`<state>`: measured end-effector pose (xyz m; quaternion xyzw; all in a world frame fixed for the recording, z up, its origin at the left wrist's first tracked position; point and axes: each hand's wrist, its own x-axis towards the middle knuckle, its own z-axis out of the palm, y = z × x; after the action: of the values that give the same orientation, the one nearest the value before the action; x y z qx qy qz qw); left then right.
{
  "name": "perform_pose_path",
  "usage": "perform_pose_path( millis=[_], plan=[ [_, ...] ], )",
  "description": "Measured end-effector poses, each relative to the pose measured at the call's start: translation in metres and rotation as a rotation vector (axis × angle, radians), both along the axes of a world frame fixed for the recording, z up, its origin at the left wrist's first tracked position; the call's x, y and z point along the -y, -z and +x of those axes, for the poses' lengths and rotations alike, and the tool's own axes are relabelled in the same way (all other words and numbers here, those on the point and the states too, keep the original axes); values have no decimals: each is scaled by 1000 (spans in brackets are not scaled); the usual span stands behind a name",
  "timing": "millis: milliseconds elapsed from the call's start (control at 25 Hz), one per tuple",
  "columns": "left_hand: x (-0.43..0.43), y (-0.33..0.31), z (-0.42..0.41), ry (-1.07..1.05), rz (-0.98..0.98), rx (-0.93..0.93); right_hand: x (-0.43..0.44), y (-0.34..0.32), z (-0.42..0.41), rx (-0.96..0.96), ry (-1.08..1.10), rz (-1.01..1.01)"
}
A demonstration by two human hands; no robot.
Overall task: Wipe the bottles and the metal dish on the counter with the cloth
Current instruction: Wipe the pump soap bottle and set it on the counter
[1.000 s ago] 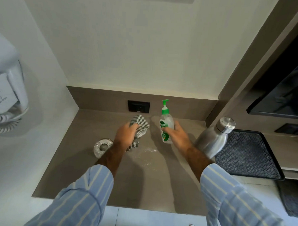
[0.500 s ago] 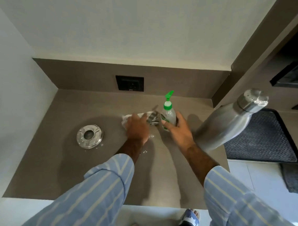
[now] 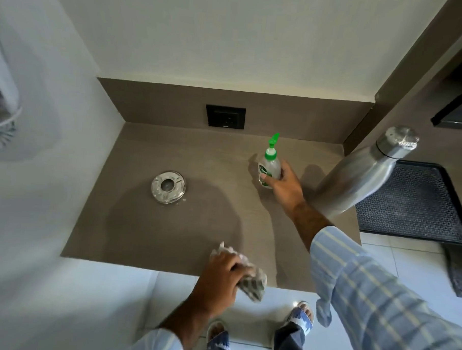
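Observation:
A clear pump bottle (image 3: pixel 269 166) with a green top and label stands upright near the back of the brown counter (image 3: pixel 196 226). My right hand (image 3: pixel 285 187) is wrapped around its lower right side. My left hand (image 3: pixel 224 273) grips a bunched checked cloth (image 3: pixel 251 281) at the counter's front edge, partly past it. A round metal dish (image 3: pixel 168 187) with a centre hole lies on the counter to the left, apart from both hands. A tall steel bottle (image 3: pixel 362 175) with a screw cap stands at the counter's right end, just right of my right forearm.
A black wall socket (image 3: pixel 225 116) sits in the brown backsplash. A black perforated mat (image 3: pixel 414 201) lies to the right of the steel bottle. A white wall-mounted unit (image 3: pixel 2 106) hangs at the far left. Below the counter are white floor tiles and my slippered feet (image 3: pixel 299 314).
My left hand has pulled the cloth from beside the pump bottle back to the counter's front edge. My right hand stays on the pump bottle. The view has tilted down.

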<state>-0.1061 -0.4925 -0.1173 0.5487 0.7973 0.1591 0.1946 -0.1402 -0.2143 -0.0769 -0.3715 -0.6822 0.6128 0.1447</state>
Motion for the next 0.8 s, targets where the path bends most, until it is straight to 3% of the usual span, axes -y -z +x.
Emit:
perform_pose_path(
  millis=[80,160,240,320,400,480,640,800],
  plan=[
    [11,-11,12,138,-200,92,4,-2,2,31,-15,1],
    [2,-24,-5,54,-328,150,6,-3,2,29,-19,0],
    [-22,-38,-48,-200,-245,105,6,1,2,26,-20,6],
    [-52,-51,-106,-420,-34,-27,4,9,3,33,-24,16],
    [-79,-57,-152,-553,72,-150,2,21,5,39,-29,34],
    [-100,-46,-177,-543,74,-210,4,32,9,64,-37,27],
    [-113,-3,-181,-403,-119,-224,8,37,10,93,-64,-41],
    [-85,12,-156,-343,-21,-231,5,30,2,82,-141,-112]
  ],
)
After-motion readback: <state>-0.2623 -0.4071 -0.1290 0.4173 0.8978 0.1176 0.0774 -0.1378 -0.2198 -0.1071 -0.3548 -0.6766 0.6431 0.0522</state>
